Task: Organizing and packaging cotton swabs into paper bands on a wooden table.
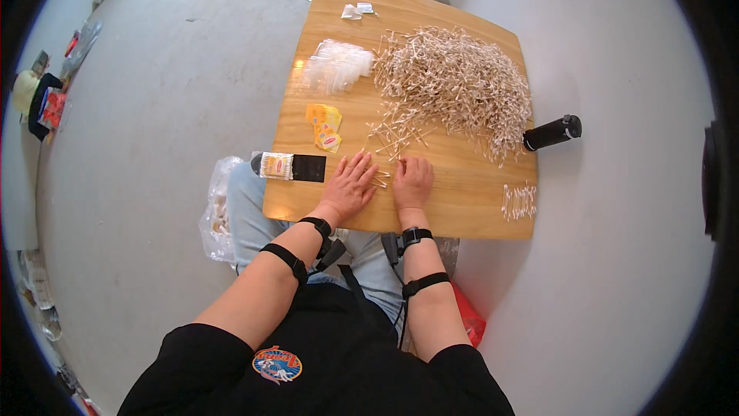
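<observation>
My left hand (350,182) lies flat near the front edge of the wooden table (462,212), fingers stretched forward. Beside its fingertips, a few cotton swabs (382,178) lie between my two hands. My right hand (414,179) rests just to the right with its fingers curled together; whatever they pinch is too small to make out. Ahead of both hands, loose swabs (396,136) trail off a large heap of cotton swabs (454,81). Left of my left hand, a filled pack of swabs (277,166) sits by a black strip (309,168). Yellow printed cards (324,126) lie beyond it.
Clear plastic sleeves (339,63) are piled at the far left, with small white packets (356,12) behind. A row of swabs (519,201) lies at the right front. A black cylinder (552,133) stands off the table's right edge, near the wall. A plastic bag (219,220) hangs at the left.
</observation>
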A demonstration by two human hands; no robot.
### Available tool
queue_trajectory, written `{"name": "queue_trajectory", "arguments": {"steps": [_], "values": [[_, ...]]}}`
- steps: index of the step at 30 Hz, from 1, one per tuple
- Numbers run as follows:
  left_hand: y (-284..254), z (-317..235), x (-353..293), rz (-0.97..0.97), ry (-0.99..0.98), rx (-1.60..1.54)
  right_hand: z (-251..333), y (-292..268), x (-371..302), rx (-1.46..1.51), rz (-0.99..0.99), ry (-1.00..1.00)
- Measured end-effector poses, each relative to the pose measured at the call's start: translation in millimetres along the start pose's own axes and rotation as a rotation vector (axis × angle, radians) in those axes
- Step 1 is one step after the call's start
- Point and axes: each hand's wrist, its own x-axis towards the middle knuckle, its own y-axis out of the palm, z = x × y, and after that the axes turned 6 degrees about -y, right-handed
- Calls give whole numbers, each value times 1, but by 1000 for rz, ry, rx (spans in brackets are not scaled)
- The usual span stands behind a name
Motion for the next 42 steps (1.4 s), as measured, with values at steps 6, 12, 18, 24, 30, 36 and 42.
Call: {"name": "queue_trajectory", "arguments": {"steps": [6,12,18,24,30,36,42], "values": [[-1,-3,1,2,7,-14,-7,3,-7,68,-24,133],[-4,-1,-2,-60,35,-34,4,-9,9,87,-27,-94],[-6,-3,1,-54,58,-83,-1,-7,3,133,-30,-21],[1,3,-5,-91,96,-55,6,-6,-2,48,17,-1],[1,0,-19,2,119,69,-3,-2,-12,45,-94,81],[5,7,-26,-3,99,110,6,-21,-37,326,88,-11],[4,6,-27,-43,96,-1,7,-20,-42,324,94,75]]}}
